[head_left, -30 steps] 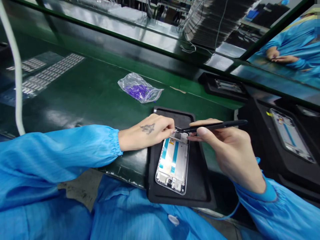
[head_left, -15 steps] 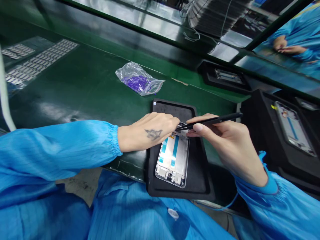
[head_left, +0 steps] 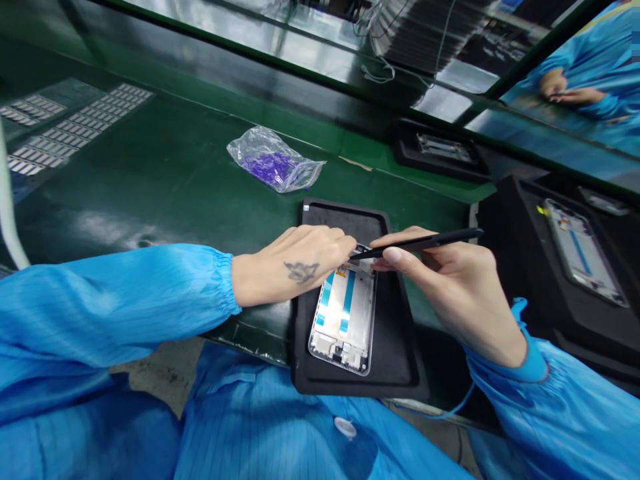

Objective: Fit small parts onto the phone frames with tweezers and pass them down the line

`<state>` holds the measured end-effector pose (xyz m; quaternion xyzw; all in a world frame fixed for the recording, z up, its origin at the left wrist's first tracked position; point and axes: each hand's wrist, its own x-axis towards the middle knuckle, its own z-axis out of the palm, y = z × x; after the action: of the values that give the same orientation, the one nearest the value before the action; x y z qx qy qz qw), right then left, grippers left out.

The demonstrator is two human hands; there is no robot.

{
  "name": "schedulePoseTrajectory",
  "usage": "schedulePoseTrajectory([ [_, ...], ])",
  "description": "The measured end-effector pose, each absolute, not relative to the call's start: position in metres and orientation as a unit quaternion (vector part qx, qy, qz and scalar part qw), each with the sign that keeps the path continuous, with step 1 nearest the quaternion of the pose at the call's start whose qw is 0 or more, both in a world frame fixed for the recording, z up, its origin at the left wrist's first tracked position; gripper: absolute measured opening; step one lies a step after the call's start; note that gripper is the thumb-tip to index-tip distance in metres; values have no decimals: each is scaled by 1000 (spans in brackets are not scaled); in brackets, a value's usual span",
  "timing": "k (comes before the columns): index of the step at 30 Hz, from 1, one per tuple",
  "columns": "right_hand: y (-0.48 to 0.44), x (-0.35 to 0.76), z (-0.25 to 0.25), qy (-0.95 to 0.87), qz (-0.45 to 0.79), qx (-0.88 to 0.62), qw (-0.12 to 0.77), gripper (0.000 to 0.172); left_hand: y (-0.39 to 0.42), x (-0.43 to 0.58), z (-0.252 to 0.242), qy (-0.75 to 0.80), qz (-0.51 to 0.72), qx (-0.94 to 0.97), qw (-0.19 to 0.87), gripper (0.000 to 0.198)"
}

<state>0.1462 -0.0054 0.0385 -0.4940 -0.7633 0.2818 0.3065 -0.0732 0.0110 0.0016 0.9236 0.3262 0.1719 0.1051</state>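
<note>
Pinching tweezers [head_left: 433, 241] penlike in right hand [head_left: 460, 287], likely for precision at far end of phone [head_left: 355, 317]; curling left hand [head_left: 303, 261] there, perhaps for steadiness, with hold hidden.

The phone frame [head_left: 345, 313] looks smooth, shiny metal; its tray [head_left: 395, 360] is matt; the bench [head_left: 190, 173] glossy; the bag [head_left: 273, 163] at 11 o'clock is crinkled, clear plastic.
</note>
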Motion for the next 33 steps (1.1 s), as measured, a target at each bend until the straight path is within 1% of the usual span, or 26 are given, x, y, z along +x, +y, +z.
schedulePoseTrajectory([
  [2, 0, 152, 32, -758, 260, -502, 326, 21, 4, -75, 6, 315, 199, 927, 54, 24],
  [4, 6, 159, 23, -740, 256, -514, 351, 17, -11, -75, 11, 251, 221, 942, 26, 23],
  [6, 11, 164, 15, -720, 266, -523, 371, 15, -30, -75, 11, 169, 212, 962, 32, 24],
  [7, 13, 166, 11, -714, 271, -523, 377, 15, -38, -74, 9, 150, 193, 969, 38, 21],
  [10, 15, 167, 4, -712, 280, -519, 382, 14, -55, -72, -1, 147, 158, 975, 52, 10],
  [13, 15, 166, 2, -715, 297, -509, 377, 14, -57, -70, -4, 116, 165, 977, 67, 15],
  [15, 15, 166, 2, -717, 304, -501, 377, 14, -55, -71, 2, 90, 157, 980, 83, 18],
  [18, 14, 165, 5, -730, 293, -490, 375, 12, -53, -73, 18, 92, 151, 978, 111, 19],
  [22, 10, 161, 10, -756, 250, -485, 361, 11, -52, -72, 34, 114, 185, 967, 134, 19],
  [33, 4, 157, 8, -790, 204, -465, 342, 13, -51, -67, 38, 114, 209, 963, 128, 20],
])
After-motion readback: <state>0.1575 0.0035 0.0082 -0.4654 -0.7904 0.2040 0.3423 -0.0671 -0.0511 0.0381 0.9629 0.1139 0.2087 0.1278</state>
